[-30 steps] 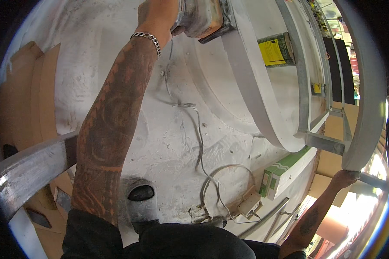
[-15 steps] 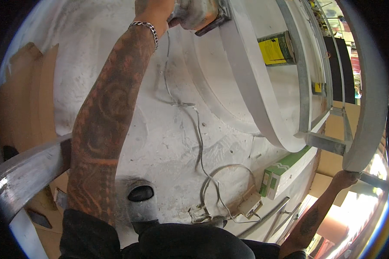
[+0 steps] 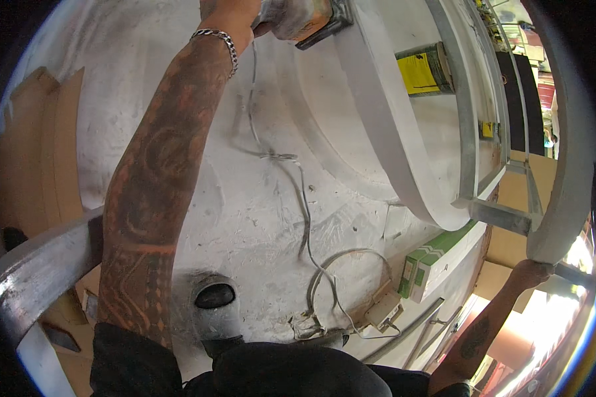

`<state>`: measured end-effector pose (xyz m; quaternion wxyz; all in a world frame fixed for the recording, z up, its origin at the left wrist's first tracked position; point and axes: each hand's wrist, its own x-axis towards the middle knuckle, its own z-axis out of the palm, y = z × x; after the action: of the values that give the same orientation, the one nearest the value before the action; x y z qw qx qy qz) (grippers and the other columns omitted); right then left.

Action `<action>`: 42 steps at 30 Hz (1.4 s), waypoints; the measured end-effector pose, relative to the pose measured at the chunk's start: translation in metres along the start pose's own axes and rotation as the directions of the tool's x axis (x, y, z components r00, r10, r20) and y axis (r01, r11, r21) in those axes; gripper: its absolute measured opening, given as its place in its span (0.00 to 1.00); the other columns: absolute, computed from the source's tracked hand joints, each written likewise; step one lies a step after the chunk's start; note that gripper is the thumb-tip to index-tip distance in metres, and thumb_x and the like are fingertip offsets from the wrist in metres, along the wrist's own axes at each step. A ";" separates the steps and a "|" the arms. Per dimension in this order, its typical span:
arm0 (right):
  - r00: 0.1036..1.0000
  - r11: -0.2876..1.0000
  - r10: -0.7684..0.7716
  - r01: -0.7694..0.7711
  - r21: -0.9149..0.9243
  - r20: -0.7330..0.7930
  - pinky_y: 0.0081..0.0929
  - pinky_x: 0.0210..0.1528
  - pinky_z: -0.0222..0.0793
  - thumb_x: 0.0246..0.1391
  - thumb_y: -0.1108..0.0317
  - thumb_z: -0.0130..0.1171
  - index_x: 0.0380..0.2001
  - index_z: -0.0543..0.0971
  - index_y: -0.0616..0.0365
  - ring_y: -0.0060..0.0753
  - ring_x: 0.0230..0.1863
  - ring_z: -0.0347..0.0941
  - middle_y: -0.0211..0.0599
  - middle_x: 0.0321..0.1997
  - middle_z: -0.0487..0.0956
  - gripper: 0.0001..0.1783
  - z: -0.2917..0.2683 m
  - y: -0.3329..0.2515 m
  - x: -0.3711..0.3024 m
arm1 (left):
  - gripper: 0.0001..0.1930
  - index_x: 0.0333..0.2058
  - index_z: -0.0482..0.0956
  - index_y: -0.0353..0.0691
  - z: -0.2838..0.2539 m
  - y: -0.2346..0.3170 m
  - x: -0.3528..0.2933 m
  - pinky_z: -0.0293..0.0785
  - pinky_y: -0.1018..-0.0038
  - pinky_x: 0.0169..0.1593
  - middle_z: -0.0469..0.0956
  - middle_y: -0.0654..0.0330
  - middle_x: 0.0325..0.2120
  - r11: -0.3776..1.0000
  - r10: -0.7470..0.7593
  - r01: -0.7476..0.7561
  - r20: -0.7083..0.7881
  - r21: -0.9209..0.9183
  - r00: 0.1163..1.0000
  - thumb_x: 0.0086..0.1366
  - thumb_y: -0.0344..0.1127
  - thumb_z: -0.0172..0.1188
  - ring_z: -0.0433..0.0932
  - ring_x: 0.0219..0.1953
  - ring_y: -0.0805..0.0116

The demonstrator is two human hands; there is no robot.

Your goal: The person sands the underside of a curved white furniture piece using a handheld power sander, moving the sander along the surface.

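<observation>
My left hand [image 3: 235, 14], with a chain bracelet at the wrist, is at the top edge, closed on a dusty electric sander [image 3: 297, 20] with a grey and orange body. Its dark flat pad [image 3: 328, 30] lies against the edge of a curved whitish-grey panel [image 3: 384, 112]. The picture's edge cuts off part of that hand. A thin grey cord [image 3: 306, 218] runs from near the sander down across the floor. Far to the right, my right hand [image 3: 535, 272] is closed around the lower end of a curved grey frame [image 3: 563, 205], where a crossbar meets it.
Below the panel lie a green and white box [image 3: 430, 261] and a white power box [image 3: 382, 308] with looped cord. A can with a yellow label [image 3: 420, 71] sits between the frame bars. Cardboard [image 3: 40, 152] is at the left, above a curved metal piece [image 3: 46, 264]. My shoe [image 3: 215, 298] is on the dusty floor.
My left forearm and the sander have shifted slightly left and up. My right hand keeps its hold on the frame.
</observation>
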<state>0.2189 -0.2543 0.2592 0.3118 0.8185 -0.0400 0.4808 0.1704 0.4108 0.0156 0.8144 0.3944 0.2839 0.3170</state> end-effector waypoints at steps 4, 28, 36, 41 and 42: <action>0.999 0.999 -0.026 0.024 -0.045 -0.030 0.49 0.48 0.73 0.54 0.66 0.55 0.51 0.63 0.76 0.61 0.47 0.72 0.58 0.45 0.70 0.28 0.011 0.008 0.000 | 0.13 0.31 0.78 0.36 0.002 0.004 -0.004 0.72 0.67 0.28 0.76 0.60 0.24 0.999 -0.032 0.032 -0.001 0.005 0.999 0.56 0.41 0.61 0.76 0.23 0.66; 0.983 0.989 -0.135 0.142 0.050 -0.125 0.55 0.52 0.72 0.51 0.70 0.56 0.52 0.63 0.74 0.68 0.50 0.70 0.66 0.49 0.69 0.27 0.006 0.002 0.000 | 0.16 0.35 0.77 0.34 -0.009 -0.010 -0.044 0.73 0.69 0.27 0.76 0.61 0.24 0.999 -0.010 0.011 -0.027 0.047 1.000 0.56 0.42 0.60 0.76 0.24 0.68; 0.995 0.932 0.090 -0.069 0.355 -0.041 0.56 0.50 0.71 0.56 0.67 0.51 0.56 0.64 0.68 0.65 0.52 0.70 0.64 0.53 0.69 0.26 0.020 0.002 -0.001 | 0.15 0.34 0.77 0.36 -0.004 0.003 -0.056 0.75 0.67 0.28 0.76 0.61 0.23 0.985 -0.167 0.168 -0.038 0.026 0.985 0.56 0.43 0.59 0.77 0.23 0.66; 0.956 0.984 -0.128 0.155 0.086 -0.263 0.55 0.53 0.69 0.58 0.66 0.48 0.55 0.67 0.67 0.64 0.53 0.69 0.62 0.52 0.71 0.23 0.047 0.041 0.004 | 0.30 0.52 0.67 0.29 -0.010 -0.016 -0.087 0.79 0.65 0.39 0.76 0.50 0.40 0.995 -0.083 0.083 -0.002 0.060 0.997 0.56 0.42 0.63 0.78 0.39 0.60; 0.969 0.986 -0.113 0.137 0.099 -0.222 0.54 0.55 0.68 0.58 0.66 0.48 0.55 0.67 0.66 0.64 0.53 0.69 0.62 0.51 0.71 0.23 0.041 0.032 0.003 | 0.30 0.52 0.67 0.29 -0.011 -0.015 -0.094 0.79 0.65 0.39 0.76 0.50 0.40 0.995 -0.079 0.080 -0.005 0.066 0.997 0.56 0.42 0.63 0.78 0.39 0.60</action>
<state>0.2401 -0.3025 0.2624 0.2969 0.7788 0.0732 0.5476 0.1066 0.3391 0.0176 0.8126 0.4093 0.3106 0.2752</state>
